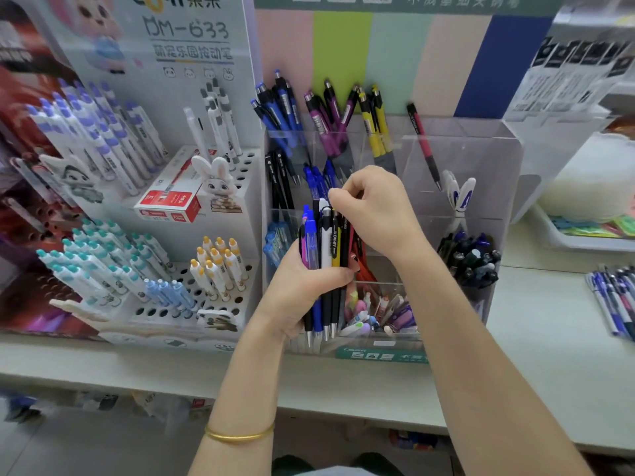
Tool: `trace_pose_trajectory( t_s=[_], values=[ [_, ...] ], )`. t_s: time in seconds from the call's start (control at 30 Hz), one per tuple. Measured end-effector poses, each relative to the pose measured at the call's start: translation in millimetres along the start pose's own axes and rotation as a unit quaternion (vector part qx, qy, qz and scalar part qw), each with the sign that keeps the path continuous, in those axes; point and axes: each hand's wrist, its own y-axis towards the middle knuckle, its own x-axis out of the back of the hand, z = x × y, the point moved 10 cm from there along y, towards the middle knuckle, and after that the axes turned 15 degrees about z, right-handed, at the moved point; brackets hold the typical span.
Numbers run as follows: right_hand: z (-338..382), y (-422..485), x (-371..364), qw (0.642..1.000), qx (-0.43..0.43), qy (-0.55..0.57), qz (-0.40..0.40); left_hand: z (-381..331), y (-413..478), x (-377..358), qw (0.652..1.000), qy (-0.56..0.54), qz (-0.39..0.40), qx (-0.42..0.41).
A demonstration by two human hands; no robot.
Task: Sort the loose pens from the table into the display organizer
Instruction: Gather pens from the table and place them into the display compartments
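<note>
We hold a bundle of pens [326, 242] upright in the left hand [302, 280], fingers curled round the barrels, just in front of the clear display organizer [481, 156]. The right hand [374, 207] pinches the top end of one pen in the bundle between thumb and fingertips, though we cannot tell which pen. We judge the main risk to be slippage: the barrels are smooth, round, glossy plastic packed side by side, so drawing one upward may drag its neighbours, whose clips can snag, and loosen the grip until several drop tip-first. A second risk is misfiling, since the organizer's transparent, thin-walled compartments sit close together and hold pens grouped by colour (blue, purple, yellow, black). More loose pens [615, 297] lie on the pale, matte table [549, 321] at the right, where their round barrels could roll.
</note>
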Motion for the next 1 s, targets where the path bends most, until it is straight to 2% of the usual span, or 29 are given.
trace_pose_trajectory(
  t_s=[0.27, 0.43, 0.53, 0.63, 0.7, 0.9, 1.0],
  values=[
    [-15.8, 0.9, 17.1, 0.996, -0.028, 0.014, -0.078, 3.8, -7.8, -10.0, 1.000, -0.017, 0.001, 0.016],
    [-19.6, -3.6, 20.5, 0.993, -0.022, 0.057, -0.102, -3.9, -2.4, -2.0, 0.999, 0.042, 0.010, 0.017],
    [-28.7, -5.1, 12.5, 0.990, -0.039, 0.125, -0.050, -2.6, -3.7, 3.4, 0.998, 0.057, 0.008, 0.025],
    [-37.4, -6.3, 3.3, 0.991, -0.068, 0.110, 0.034, 9.4, -7.5, 7.0, 0.997, 0.066, 0.002, 0.047],
    [-37.4, -8.1, 5.7, 0.991, -0.055, 0.118, 0.036, 14.7, -7.6, 8.1, 0.996, 0.069, 0.002, 0.059],
    [-42.4, -9.1, 25.4, 0.977, -0.054, 0.188, -0.087, 14.2, -6.6, 17.1, 0.988, 0.128, 0.021, 0.079],
    [-31.3, -11.5, 57.1, 0.967, -0.005, 0.206, -0.151, 28.9, -15.4, 22.1, 0.989, 0.109, 0.010, 0.098]
  ],
)
